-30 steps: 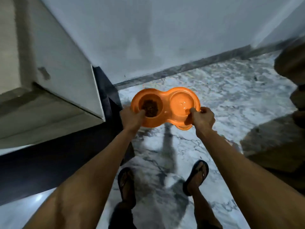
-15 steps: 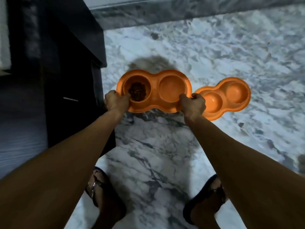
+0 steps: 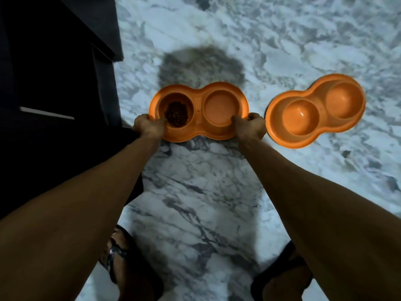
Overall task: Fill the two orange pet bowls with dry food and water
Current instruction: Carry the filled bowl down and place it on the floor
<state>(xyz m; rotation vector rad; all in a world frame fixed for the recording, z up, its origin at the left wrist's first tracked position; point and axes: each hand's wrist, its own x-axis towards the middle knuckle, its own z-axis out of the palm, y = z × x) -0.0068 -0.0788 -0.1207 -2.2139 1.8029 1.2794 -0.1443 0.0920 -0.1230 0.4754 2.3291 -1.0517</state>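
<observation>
White-and-grey veined marble floor (image 3: 282, 40) across most of the view, with a round dark shadow (image 3: 201, 66) on it just beyond the nearer bowl. Dark cabinet (image 3: 54, 61) along the left side, a pale strip (image 3: 46, 112) on its face. 2 bare forearms reaching forward and down from the bottom corners toward the floor. 2 feet in dark sandals at the bottom edge: left sandal (image 3: 115, 257) with a shiny buckle, right sandal (image 3: 280, 268) partly behind the right forearm. 2 orange double pet bowls, each a peanut-shaped tray with 2 round wells. Held double bowl (image 3: 198, 111) left of centre, lying level and lengthwise left to right, close to the cabinet's corner; whether resting on the floor or just above it, cannot tell. Second double bowl (image 3: 314, 111) to its right on the marble, angled with its far well up and to the right, both wells with no kibble in them, near but apart from the held one. Left hand (image 3: 148, 126) gripping the held bowl's left near rim, thumb over the edge into the left well, fingers curled under. Right hand (image 3: 249, 126) clamped on the right near rim, thumb in the right well, fingers wrapped around the outer edge. Dry brown kibble (image 3: 176, 114) heaped in the left well; right well plain orange, water not discernible.
</observation>
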